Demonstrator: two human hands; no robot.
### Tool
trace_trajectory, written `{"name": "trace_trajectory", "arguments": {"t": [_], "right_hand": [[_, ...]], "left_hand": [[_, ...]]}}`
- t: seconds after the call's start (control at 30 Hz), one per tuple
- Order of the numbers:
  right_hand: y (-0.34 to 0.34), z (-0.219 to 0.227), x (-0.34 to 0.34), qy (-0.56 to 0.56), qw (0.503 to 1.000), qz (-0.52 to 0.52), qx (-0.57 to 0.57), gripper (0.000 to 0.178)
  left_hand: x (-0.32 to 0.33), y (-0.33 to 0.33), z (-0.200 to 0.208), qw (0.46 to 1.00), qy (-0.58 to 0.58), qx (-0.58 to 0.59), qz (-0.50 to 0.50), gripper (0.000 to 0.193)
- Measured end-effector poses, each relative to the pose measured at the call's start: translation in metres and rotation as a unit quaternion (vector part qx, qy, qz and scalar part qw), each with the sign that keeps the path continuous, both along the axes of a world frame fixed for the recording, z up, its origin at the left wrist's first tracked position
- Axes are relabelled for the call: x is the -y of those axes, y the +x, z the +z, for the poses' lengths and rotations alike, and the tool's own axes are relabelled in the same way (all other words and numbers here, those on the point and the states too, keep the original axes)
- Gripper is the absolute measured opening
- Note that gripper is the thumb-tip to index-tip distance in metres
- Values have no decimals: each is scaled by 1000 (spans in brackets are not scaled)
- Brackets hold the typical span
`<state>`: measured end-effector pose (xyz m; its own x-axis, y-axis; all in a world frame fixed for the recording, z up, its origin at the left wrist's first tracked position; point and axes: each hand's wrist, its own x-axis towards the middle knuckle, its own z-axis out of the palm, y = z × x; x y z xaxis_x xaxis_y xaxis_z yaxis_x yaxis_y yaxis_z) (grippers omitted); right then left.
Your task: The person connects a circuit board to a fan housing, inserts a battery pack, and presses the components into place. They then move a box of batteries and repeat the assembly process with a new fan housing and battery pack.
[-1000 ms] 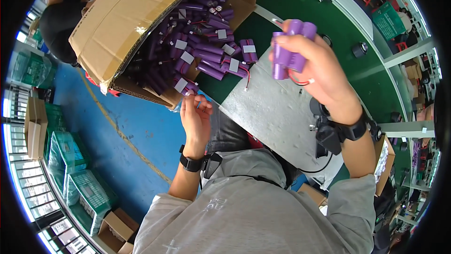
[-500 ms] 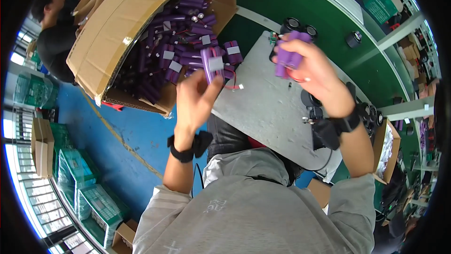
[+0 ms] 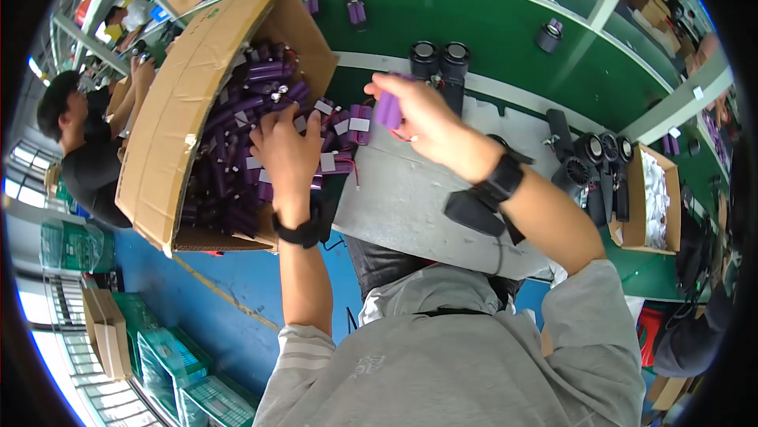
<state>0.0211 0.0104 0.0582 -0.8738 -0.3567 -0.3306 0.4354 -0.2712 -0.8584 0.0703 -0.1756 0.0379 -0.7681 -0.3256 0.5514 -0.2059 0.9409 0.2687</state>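
Observation:
A tilted cardboard box [image 3: 170,119] at the left holds a pile of purple battery packs [image 3: 225,162], many with white labels and red wires. My left hand [image 3: 288,146] rests over the packs at the box's mouth, fingers and thumb apart; the fingertips touch the pile, and no pack is clearly gripped. My right hand [image 3: 430,123] is closed round a purple battery pack [image 3: 388,111], raised above the grey work surface [image 3: 403,206]. Its fingers partly cover the pack, and a red wire shows beneath. Several labelled packs lie loose between the box and my right hand.
Black cylindrical device bodies [image 3: 424,53] stand beyond my right hand; several more with handles [image 3: 608,150] lie at the right. Beside them is a cardboard box [image 3: 643,245] of white packets. A green bench [image 3: 505,24] runs along the back. Another person [image 3: 91,142] works at far left.
My left hand has moved left from holding a labelled pack to the pile, apparently letting it go. My right hand has moved left with its purple pack. The whole view has shifted.

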Motion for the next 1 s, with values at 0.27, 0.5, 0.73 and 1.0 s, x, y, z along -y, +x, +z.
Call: {"name": "trace_trajectory", "arguments": {"t": [0.27, 0.5, 0.73, 1.0], "right_hand": [[56, 50, -157, -177, 979, 54, -90, 36], [98, 18, -182, 30, 987, -126, -96, 55], [104, -2, -191, 88, 987, -75, -110, 59], [111, 1, -196, 266, 935, 93, -217, 25]], "left_hand": [[-105, 15, 12, 775, 304, 296, -468, 57], [-174, -2, -6, 815, 152, 333, -450, 75], [-175, -34, 1, 719, 198, 339, -573, 75], [-186, -51, -6, 732, 191, 307, -578, 73]]}}
